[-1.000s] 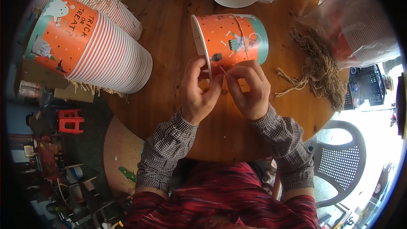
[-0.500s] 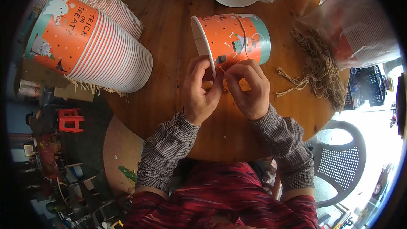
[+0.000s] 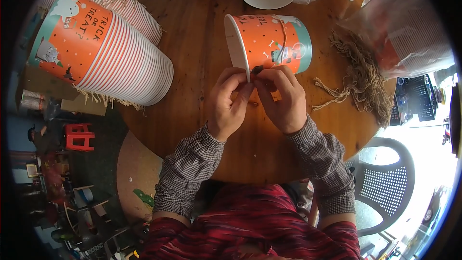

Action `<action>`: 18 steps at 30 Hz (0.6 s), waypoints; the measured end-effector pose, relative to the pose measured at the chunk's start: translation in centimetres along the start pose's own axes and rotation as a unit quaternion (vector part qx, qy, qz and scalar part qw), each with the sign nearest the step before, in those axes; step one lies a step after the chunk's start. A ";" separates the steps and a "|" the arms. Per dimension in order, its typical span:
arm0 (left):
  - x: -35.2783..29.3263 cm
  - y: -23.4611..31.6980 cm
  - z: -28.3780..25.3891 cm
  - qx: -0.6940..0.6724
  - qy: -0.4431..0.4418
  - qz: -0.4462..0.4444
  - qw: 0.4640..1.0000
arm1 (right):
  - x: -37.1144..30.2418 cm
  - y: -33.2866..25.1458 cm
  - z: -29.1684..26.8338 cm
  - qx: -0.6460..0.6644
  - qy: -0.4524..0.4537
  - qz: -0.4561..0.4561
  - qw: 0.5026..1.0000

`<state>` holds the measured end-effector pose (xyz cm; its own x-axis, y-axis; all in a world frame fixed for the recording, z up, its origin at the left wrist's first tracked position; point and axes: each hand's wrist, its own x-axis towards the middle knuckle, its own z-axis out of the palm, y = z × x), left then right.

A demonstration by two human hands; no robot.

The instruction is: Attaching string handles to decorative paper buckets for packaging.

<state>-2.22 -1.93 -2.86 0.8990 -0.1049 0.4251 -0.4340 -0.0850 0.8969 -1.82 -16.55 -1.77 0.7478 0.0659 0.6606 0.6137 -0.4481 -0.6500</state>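
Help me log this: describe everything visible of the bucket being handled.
The bucket looks like paperboard: orange with printed cartoons and lettering, teal base band, white rim and inside. A cord crosses its outer wall. It lies sideways over the table, mouth leftward, left hand at its rim, right hand by its near side.

1 head view — down onto table [image 3: 192,67]

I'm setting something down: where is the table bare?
Wooden table: bare between the nested paper buckets and held bucket; largely so between left hand, right hand and near edge. Crowded: right side, twine bundle beside bagged buckets.
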 end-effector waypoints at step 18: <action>1.9 2.3 -2.5 0.272 0.090 0.201 0.937 | 1.6 1.8 -2.2 -0.024 0.133 -0.027 0.990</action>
<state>-1.37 0.18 0.27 0.6299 -0.0723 0.7733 -0.6613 -0.5719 0.4853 -0.13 -19.22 -1.06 0.6168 -0.1437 0.7739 0.6333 -0.4933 -0.5964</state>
